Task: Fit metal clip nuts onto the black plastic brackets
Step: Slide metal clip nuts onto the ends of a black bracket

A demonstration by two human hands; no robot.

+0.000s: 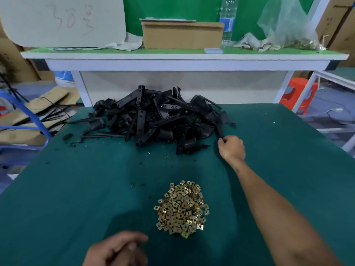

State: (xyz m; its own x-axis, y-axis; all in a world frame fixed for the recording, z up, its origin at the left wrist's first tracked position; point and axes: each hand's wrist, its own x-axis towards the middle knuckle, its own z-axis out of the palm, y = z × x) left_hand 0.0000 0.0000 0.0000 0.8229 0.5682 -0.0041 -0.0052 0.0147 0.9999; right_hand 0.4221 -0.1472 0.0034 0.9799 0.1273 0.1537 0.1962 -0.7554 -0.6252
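**right hand picking a bracket, nuts staged close**

right hand (232,147) is reached out to the right edge of the bracket pile (159,120), fingers curled round the near end of one black bracket (220,129); the bracket still lies against the heap. edge pieces come free without tangling, likely why it picks there. left hand (117,248) sits low near the body, fingers loosely curled; too blurred to tell if it holds a nut. clip nuts (181,208) are heaped on the green worktop (76,189) between the body and the pile, just beside the left hand, so a nut is a short reach away. no nut fitted yet in view.
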